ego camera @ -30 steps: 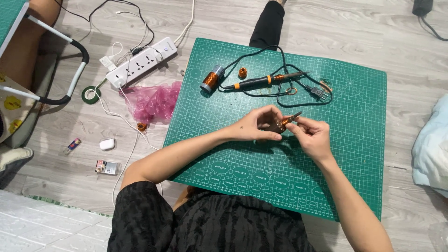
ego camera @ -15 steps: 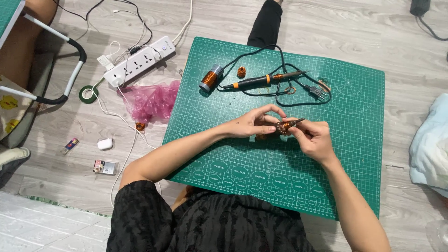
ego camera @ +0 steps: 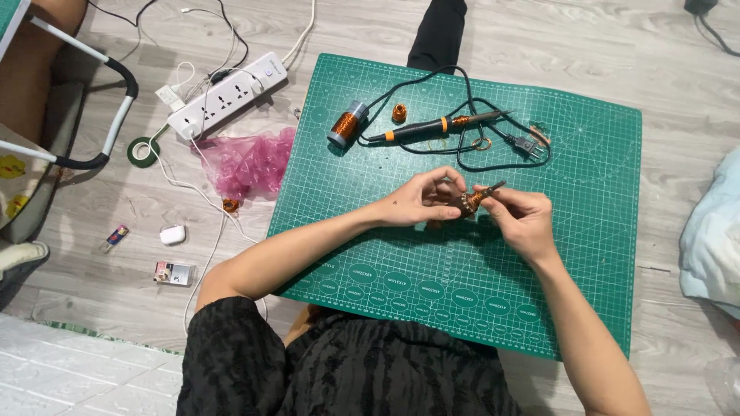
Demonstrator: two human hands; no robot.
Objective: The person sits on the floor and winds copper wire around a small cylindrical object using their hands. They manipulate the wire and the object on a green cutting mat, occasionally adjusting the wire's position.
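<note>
Both hands had drifted slightly left over the green cutting mat [ego camera: 586, 254]; left hand [ego camera: 420, 202] and right hand [ego camera: 524, 216] kept pinching 1 small copper-wound coil [ego camera: 467, 202], winding apparently unfinished.

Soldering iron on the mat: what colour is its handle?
The soldering iron has a black handle with orange bands, lying on the green cutting mat. Only the head view shows it.

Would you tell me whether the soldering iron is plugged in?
Unplugged: the soldering iron lies on the green mat, its plug loose beside it.
</note>
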